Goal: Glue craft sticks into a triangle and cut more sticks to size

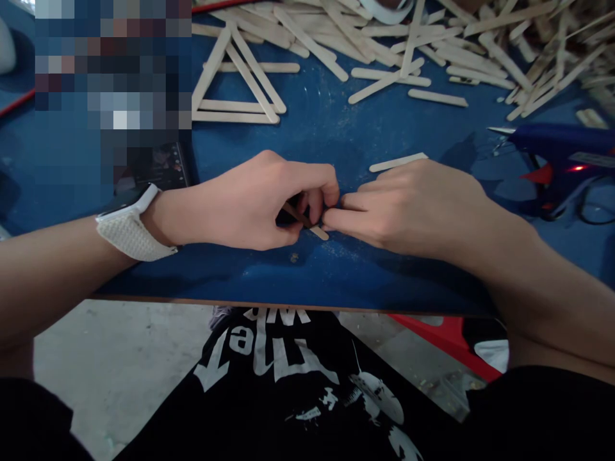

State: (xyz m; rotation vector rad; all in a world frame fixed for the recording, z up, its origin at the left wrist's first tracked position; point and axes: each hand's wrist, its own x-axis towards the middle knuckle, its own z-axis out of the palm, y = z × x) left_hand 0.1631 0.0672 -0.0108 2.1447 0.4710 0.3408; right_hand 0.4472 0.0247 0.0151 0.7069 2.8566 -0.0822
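A wooden craft stick [319, 233] pokes out below the curled fingers of my left hand [269, 198], which is closed on it; the rest of the stick is mostly in shadow under the palm. My right hand [403, 205] meets it fingertip to fingertip, its fingers folded together close to the stick's end. Whatever those right fingers pinch is hidden. Just beyond my right knuckles lies another craft stick [396, 162], flat on the blue table [317, 278].
A triangular frame of craft sticks [240, 118] lies at the back left. Loose sticks [331, 38] heap along the far side. To the right is a blue glue gun [562, 150] with a lit red light. A phone [161, 165] rests behind my left wrist.
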